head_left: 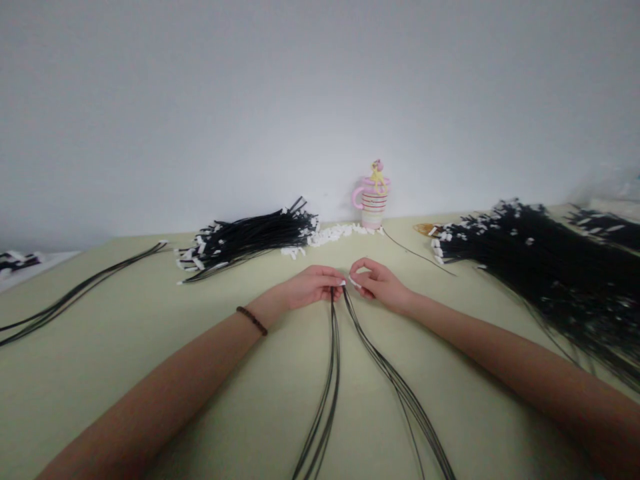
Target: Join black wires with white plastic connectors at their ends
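Note:
Near the middle of the table, my left hand point(313, 287) is closed in a pinch around the top ends of several thin black wires point(333, 360). A small white connector point(343, 283) shows at its fingertips. From there the wires hang toward me in two strands, the right one point(389, 371) curving outward. Just to the right, my right hand point(380, 285) pinches a small white plastic piece point(354, 283) between thumb and index finger. That piece is close to the left fingertips, and I cannot tell whether it touches the wires. The exact wire ends are hidden by the left fingers.
A pile of black wires with white ends point(250, 233) lies back left, beside loose white pieces point(337, 233) and a pink striped mug point(374, 208). A larger wire pile point(550, 273) covers the right side. More wires point(95, 273) stretch along the left. A wall point(320, 100) stands behind.

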{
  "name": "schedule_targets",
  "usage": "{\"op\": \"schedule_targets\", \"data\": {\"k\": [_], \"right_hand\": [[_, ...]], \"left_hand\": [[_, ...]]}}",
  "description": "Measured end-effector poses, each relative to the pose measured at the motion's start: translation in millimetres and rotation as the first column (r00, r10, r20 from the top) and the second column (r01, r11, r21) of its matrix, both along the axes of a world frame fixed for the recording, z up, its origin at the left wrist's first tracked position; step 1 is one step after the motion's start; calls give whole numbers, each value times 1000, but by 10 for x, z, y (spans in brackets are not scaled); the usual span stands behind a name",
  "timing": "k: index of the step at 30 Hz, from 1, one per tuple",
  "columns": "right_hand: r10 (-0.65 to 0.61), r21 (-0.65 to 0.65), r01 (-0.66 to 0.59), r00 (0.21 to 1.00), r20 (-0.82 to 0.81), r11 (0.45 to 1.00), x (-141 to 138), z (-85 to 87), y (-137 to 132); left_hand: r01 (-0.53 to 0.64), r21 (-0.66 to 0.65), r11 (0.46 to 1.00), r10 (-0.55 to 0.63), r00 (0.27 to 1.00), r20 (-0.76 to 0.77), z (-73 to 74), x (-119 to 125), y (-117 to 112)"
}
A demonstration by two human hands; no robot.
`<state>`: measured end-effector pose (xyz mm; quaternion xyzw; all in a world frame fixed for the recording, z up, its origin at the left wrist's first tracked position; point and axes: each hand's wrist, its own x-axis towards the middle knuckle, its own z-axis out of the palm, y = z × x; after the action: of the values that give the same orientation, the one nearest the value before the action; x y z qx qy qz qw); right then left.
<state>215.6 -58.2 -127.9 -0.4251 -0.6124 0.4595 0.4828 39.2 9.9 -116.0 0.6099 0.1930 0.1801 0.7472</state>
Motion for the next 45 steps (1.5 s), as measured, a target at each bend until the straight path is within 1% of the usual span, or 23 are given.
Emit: {"op": "schedule_targets", "data": {"k": [7,12,17,20,24,29,33,37,40,45], "right_hand": [[105,-41,-109,991,-86,993,34,-11,30],[52,-105,-68,988,-148,992,34,-6,27],[78,-91,-96,980,-185,991,40,6,13],[74,-85,-90,982,-176,992,43,14,9],[39,-70,-53,982,-182,996,37,6,14],[5,-51,-14,986,-165,999,40,-20,25],[44,-35,-48,992,-116,998,40,-22,25],[73,-26,-76,992,-103,997,32,-15,16],[85,-35,-88,993,-83,996,35,-7,3],[106,-44,-110,991,-77,993,44,-1,-8]], "left_hand": [[7,39,999,-8,1000,7,-13,-25,6],[42,40,998,-43,999,25,-32,-36,17],[19,39,999,-20,1000,16,-53,-37,38],[37,51,998,-36,999,-12,-57,-40,47],[59,89,994,-57,998,-28,-33,-45,32],[73,81,994,-69,996,-54,-4,-52,26],[80,88,993,-75,995,-59,-30,-48,52],[66,113,991,-60,996,-59,-51,-39,60],[71,137,988,-63,996,-66,-51,-34,52],[58,134,989,-49,997,-66,-40,-22,29]]}}
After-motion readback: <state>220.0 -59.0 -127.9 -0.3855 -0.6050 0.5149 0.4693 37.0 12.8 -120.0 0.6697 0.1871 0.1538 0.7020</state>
